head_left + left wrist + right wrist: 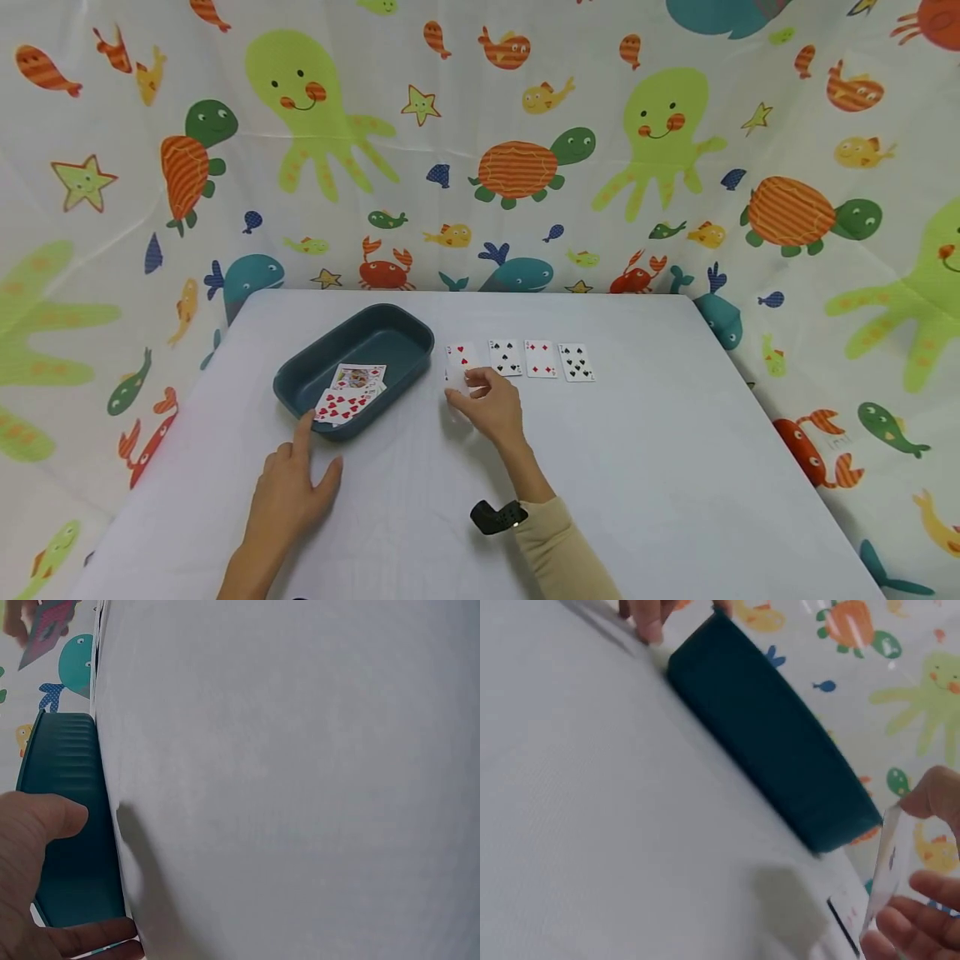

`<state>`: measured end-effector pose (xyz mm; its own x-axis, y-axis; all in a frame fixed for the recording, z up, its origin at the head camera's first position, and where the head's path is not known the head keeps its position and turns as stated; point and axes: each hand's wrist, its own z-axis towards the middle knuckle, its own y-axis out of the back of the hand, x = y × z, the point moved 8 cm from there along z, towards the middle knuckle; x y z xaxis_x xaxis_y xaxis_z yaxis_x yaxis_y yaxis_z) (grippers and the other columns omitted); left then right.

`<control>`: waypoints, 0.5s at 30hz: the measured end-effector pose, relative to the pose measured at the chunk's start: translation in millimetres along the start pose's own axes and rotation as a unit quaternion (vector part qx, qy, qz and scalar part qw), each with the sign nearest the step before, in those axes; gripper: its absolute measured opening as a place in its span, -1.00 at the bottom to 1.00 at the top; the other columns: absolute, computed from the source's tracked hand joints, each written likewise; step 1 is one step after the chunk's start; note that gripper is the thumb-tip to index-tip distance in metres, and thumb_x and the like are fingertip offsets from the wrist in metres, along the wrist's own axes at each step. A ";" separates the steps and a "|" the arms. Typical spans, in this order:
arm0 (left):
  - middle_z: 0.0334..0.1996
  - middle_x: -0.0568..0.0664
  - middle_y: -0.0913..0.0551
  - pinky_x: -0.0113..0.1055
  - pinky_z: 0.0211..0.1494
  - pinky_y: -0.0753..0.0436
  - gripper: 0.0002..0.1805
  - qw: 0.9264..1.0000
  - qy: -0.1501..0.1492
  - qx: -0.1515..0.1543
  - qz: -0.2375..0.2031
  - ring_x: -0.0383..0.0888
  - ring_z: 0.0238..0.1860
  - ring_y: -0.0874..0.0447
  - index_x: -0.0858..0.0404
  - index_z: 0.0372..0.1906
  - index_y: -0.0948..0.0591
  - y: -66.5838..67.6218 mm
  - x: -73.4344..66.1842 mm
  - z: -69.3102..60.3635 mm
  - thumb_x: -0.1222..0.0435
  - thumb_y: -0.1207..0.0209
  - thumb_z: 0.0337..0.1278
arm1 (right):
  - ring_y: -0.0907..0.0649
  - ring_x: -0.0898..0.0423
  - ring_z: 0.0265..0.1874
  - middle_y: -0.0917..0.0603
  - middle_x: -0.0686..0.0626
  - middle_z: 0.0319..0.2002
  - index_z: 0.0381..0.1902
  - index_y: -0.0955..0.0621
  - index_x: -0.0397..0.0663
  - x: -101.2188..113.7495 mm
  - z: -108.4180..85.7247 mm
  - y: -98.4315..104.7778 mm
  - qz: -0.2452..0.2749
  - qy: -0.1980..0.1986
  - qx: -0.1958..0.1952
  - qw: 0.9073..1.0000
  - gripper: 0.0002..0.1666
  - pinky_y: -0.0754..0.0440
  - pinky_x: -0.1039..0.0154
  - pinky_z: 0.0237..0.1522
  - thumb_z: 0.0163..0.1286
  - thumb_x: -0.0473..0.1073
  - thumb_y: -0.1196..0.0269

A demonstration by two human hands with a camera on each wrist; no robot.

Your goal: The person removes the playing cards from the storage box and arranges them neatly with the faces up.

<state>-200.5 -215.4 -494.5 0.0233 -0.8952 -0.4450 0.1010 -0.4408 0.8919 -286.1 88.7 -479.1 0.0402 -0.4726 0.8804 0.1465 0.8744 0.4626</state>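
My left hand (288, 492) has its index finger out at the near edge of a dark teal tub (378, 343). In the left wrist view its thumb (66, 816) lies against the tub's side. Several playing cards (347, 404) lie face up inside, with red pips and a picture card. Between thumb and fingers, my right hand (493, 408) pinches a playing card (886, 862), seen nearly edge-on in the right wrist view; its pink back (46, 630) shows in the left wrist view. A hearts card (461, 357) is just beyond that hand, partly hidden.
Right of the hearts card, a row continues with a spades card (505, 357), a diamonds card (541, 359) and another black-suited card (577, 362). A white cloth (675, 467) covers the table. Behind it hangs a sea-animal curtain (465, 108).
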 end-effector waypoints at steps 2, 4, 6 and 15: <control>-0.09 0.49 -0.54 0.21 -0.15 -0.54 -0.05 1.000 0.001 0.001 0.003 0.29 -0.13 -0.52 0.29 0.58 -0.07 -0.1 0.7 0.0 0.11 -0.28 0.22 | -0.71 0.11 -0.25 -0.79 0.01 -0.14 -0.06 -0.71 -0.05 -4.2 -0.8 3.1 -0.046 -0.014 -0.022 0.999 -0.45 -0.60 0.13 -0.20 0.05 0.12 -0.50; -0.08 0.49 -0.54 0.22 -0.15 -0.55 -0.04 1.000 0.003 0.001 0.004 0.30 -0.13 -0.52 0.29 0.59 -0.06 -0.6 1.5 0.1 0.11 -0.28 0.22 | -0.71 0.11 -0.24 -0.79 0.05 -0.17 -0.09 -0.71 -0.01 -6.2 -1.4 5.7 -0.090 -0.023 -0.039 0.995 -0.46 -0.59 0.11 -0.21 0.02 0.14 -0.50; -0.07 0.50 -0.54 0.22 -0.14 -0.55 -0.04 1.000 0.006 0.003 0.005 0.30 -0.12 -0.52 0.28 0.59 -0.06 -0.8 2.1 0.1 0.11 -0.28 0.22 | -0.71 0.10 -0.24 -0.78 0.05 -0.18 -0.12 -0.70 -0.01 -7.9 -1.3 6.6 -0.133 -0.023 -0.049 0.990 -0.47 -0.59 0.09 -0.24 0.01 0.15 -0.49; -0.05 0.51 -0.52 0.24 -0.11 -0.54 -0.05 1.000 0.013 0.018 0.000 0.32 -0.10 -0.51 0.28 0.59 -0.03 -2.1 1.7 0.8 0.11 -0.26 0.25 | -0.70 -0.05 -0.35 -0.75 -0.09 -0.32 -0.15 -0.69 -0.13 -8.3 1.2 0.7 -0.249 0.007 -0.064 0.966 -0.46 -0.59 0.01 -0.40 -0.04 0.08 -0.50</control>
<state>-201.5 -216.0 -497.0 0.0494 -0.8934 -0.4465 0.0652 -0.4432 0.8940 -287.5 93.4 -486.0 -0.0536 -0.8335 0.5500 0.2719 0.5178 0.8112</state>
